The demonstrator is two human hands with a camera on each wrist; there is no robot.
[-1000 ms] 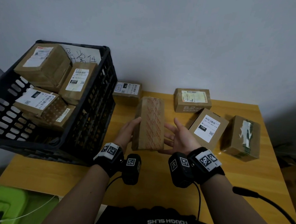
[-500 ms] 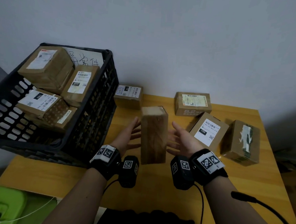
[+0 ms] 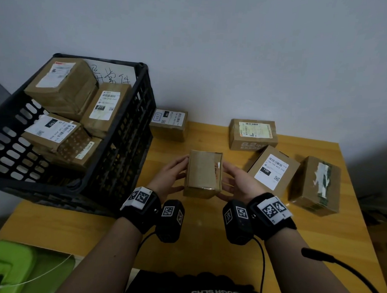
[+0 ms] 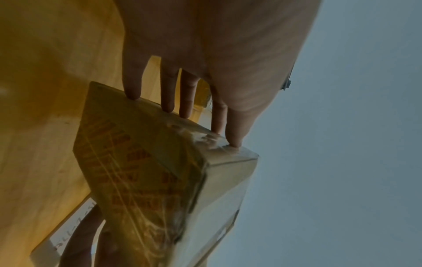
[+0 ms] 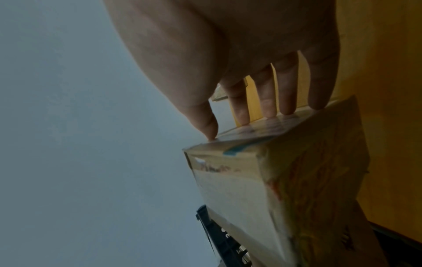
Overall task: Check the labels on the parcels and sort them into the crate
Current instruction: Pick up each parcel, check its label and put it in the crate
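I hold one parcel (image 3: 203,173) between my left hand (image 3: 168,178) and right hand (image 3: 237,184), fingers straight, pressing its sides. Several parcels sit in the crate (image 3: 130,129) left of my hands. Four more wait nearby.

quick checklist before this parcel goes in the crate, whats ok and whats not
1. Two-sided hold: left hand and right hand press opposite sides of the held parcel with straight fingers: ok.
2. Parcel clear of the table: cannot tell.
3. Shipping label found: the face turned up is plain taped cardboard: not ok.
4. Path left to the crate: ok.
5. Room in the crate: boxes stacked near the rim: cannot tell.
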